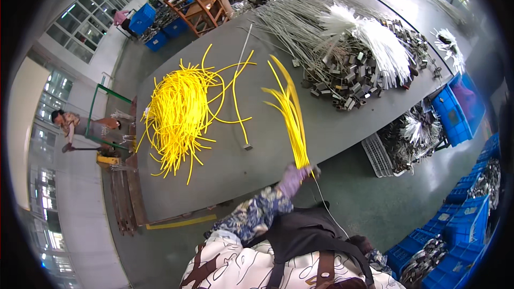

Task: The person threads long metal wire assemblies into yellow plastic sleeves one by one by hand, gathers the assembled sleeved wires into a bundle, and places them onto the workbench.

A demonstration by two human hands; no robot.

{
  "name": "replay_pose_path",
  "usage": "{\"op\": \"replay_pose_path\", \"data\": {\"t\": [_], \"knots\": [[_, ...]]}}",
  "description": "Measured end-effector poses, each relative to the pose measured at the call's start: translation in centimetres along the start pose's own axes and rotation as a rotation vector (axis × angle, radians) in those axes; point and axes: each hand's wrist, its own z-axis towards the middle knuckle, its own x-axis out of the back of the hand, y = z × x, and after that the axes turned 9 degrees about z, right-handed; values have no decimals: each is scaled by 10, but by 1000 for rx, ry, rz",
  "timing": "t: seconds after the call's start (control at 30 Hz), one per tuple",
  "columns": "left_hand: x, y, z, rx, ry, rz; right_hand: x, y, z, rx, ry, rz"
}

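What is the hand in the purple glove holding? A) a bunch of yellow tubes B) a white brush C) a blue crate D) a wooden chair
A: the gloved hand grips one end of a bunch of yellow tubes that fans out over the grey table, apart from the bigger yellow pile.

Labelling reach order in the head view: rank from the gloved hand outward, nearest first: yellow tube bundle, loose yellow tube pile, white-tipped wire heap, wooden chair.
1. Yellow tube bundle: gripped in the gloved hand, fanning up over the table.
2. Loose yellow tube pile: on the table, to the left.
3. White-tipped wire heap: upper right of the table.
4. Wooden chair: beyond the table's far end.
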Motion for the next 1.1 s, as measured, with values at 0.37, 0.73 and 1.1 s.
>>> {"op": "replay_pose_path", "data": {"t": [0.37,0.73,1.1], "knots": [[55,113,41,-356,465,283,18,-230,63,246,-38,426],[180,79,60,206,345,160,51,-418,145,741,674,-493],[140,83,44,11,405,-209,107,-462,210,606,609,-888]]}}
